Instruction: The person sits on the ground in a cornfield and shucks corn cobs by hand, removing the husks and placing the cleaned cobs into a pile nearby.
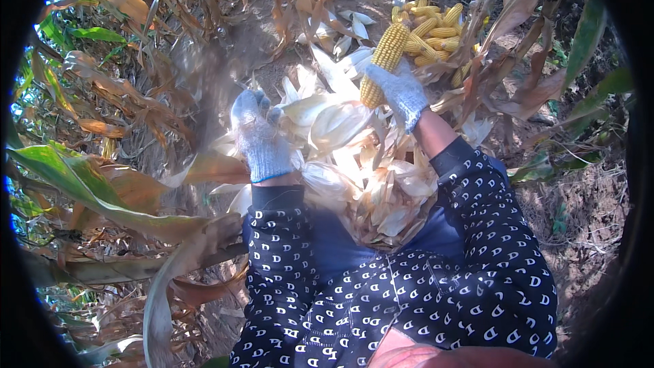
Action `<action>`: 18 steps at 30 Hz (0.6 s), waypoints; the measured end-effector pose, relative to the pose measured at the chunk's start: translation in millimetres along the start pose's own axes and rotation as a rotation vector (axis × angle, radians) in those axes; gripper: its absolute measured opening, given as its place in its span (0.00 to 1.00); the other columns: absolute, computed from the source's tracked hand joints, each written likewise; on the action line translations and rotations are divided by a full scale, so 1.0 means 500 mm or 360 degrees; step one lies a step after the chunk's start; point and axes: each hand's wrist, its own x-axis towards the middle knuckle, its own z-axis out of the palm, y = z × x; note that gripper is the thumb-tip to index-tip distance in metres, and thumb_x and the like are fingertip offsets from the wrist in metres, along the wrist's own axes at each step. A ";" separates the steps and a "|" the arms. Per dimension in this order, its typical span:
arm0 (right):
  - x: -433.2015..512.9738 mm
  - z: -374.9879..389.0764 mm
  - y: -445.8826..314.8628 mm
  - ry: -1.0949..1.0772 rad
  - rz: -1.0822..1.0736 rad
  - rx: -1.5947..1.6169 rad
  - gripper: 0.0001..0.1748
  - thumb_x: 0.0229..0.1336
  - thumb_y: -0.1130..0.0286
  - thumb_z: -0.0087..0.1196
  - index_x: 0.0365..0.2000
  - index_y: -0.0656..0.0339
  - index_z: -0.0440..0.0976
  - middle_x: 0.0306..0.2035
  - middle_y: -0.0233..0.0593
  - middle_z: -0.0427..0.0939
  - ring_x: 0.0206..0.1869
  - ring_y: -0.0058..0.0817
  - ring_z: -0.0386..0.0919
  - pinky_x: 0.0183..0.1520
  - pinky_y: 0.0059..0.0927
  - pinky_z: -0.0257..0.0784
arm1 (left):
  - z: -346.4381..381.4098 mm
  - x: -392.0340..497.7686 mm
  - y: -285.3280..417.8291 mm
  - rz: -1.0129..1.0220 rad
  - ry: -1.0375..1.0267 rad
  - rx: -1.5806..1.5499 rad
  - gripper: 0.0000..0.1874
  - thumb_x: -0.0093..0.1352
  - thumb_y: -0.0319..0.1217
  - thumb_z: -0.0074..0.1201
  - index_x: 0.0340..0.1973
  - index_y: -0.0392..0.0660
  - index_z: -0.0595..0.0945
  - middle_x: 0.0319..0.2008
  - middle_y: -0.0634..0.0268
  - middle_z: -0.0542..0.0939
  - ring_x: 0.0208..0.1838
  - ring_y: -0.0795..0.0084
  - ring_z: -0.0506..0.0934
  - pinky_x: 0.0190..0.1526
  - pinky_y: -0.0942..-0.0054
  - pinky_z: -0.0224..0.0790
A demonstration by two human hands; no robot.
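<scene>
My right hand, in a pale knit glove, grips a husked yellow ear of corn near its lower part, the cob slanting up and slightly right. Just beyond it lies a pile of husked corn ears on the ground. My left hand, gloved alike, is raised at the left edge of the husks with its fingers partly curled; whether it holds anything is unclear. Between and below both hands spreads a heap of dry, pale corn husks, reaching down between my legs.
Dry corn leaves and stalks crowd the left side. A long green and brown leaf arches towards my left sleeve. More brown leaves hang at the right, beside the corn pile. Loose husks lie on bare soil beyond the heap.
</scene>
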 end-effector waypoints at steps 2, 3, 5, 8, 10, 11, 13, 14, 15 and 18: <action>-0.010 -0.009 -0.004 0.0018 -0.0373 -0.0901 0.45 0.59 0.48 0.65 0.67 0.66 0.62 0.60 0.56 0.76 0.62 0.46 0.77 0.65 0.41 0.71 | 0.011 -0.018 0.025 0.0287 -0.0014 0.0164 0.13 0.75 0.38 0.57 0.49 0.43 0.81 0.43 0.66 0.80 0.44 0.76 0.77 0.44 0.72 0.73; -0.023 -0.004 -0.002 0.0061 -0.0543 -0.1312 0.48 0.59 0.45 0.64 0.68 0.66 0.61 0.63 0.58 0.74 0.65 0.49 0.74 0.68 0.43 0.68 | 0.021 -0.030 0.030 0.0453 -0.0089 0.0098 0.15 0.75 0.38 0.58 0.51 0.42 0.80 0.45 0.66 0.80 0.44 0.76 0.78 0.45 0.73 0.73; -0.045 0.012 -0.003 -0.0196 -0.0602 -0.1474 0.45 0.59 0.46 0.63 0.67 0.65 0.63 0.61 0.58 0.74 0.64 0.53 0.73 0.68 0.47 0.67 | 0.041 -0.049 0.028 0.0401 -0.0265 0.0257 0.17 0.75 0.35 0.59 0.54 0.39 0.78 0.46 0.65 0.79 0.46 0.76 0.77 0.46 0.73 0.73; -0.081 0.057 -0.013 -0.0366 -0.0806 -0.1523 0.39 0.57 0.50 0.65 0.63 0.60 0.68 0.54 0.55 0.78 0.58 0.52 0.77 0.61 0.49 0.72 | 0.069 -0.067 -0.008 0.0042 -0.0623 0.0267 0.23 0.73 0.31 0.62 0.60 0.37 0.74 0.50 0.61 0.78 0.49 0.72 0.78 0.52 0.72 0.73; -0.110 0.077 -0.027 -0.0418 -0.0981 -0.1410 0.36 0.55 0.54 0.67 0.61 0.58 0.69 0.51 0.53 0.79 0.55 0.52 0.78 0.58 0.50 0.74 | 0.083 -0.079 -0.047 -0.0186 -0.0629 -0.0059 0.25 0.71 0.28 0.65 0.61 0.38 0.73 0.50 0.60 0.79 0.48 0.70 0.79 0.50 0.70 0.75; -0.114 0.090 -0.038 -0.0562 -0.0912 -0.1410 0.35 0.55 0.56 0.67 0.60 0.58 0.70 0.50 0.53 0.80 0.54 0.53 0.78 0.57 0.50 0.74 | 0.088 -0.089 -0.064 -0.0329 -0.0485 -0.0233 0.26 0.69 0.27 0.66 0.61 0.39 0.73 0.50 0.60 0.79 0.47 0.70 0.80 0.49 0.69 0.77; -0.133 0.105 -0.049 -0.0605 -0.0795 -0.1251 0.33 0.54 0.57 0.67 0.58 0.57 0.71 0.49 0.53 0.80 0.53 0.53 0.79 0.57 0.50 0.74 | 0.089 -0.087 -0.079 -0.0188 -0.0392 -0.0202 0.24 0.67 0.26 0.68 0.57 0.42 0.76 0.45 0.61 0.81 0.42 0.70 0.81 0.42 0.69 0.79; -0.136 0.102 -0.054 -0.0596 -0.0892 -0.1208 0.33 0.54 0.57 0.68 0.57 0.57 0.71 0.49 0.53 0.81 0.53 0.53 0.79 0.57 0.49 0.74 | 0.086 -0.087 -0.079 -0.0151 -0.0356 -0.0254 0.23 0.67 0.26 0.68 0.56 0.42 0.76 0.43 0.62 0.81 0.40 0.70 0.82 0.41 0.70 0.79; -0.137 0.099 -0.056 -0.0632 -0.0879 -0.1247 0.33 0.54 0.57 0.68 0.57 0.58 0.71 0.49 0.53 0.81 0.52 0.53 0.80 0.57 0.49 0.74 | 0.083 -0.088 -0.075 -0.0211 -0.0253 -0.0243 0.22 0.67 0.26 0.68 0.55 0.42 0.77 0.42 0.62 0.81 0.38 0.71 0.82 0.39 0.70 0.79; -0.130 0.090 -0.042 -0.0729 -0.0656 -0.1522 0.33 0.53 0.57 0.67 0.58 0.57 0.72 0.49 0.52 0.82 0.53 0.51 0.80 0.58 0.47 0.75 | 0.067 -0.079 -0.037 0.0036 -0.0306 -0.0402 0.12 0.67 0.23 0.61 0.44 0.42 0.78 0.34 0.61 0.81 0.35 0.65 0.83 0.40 0.66 0.81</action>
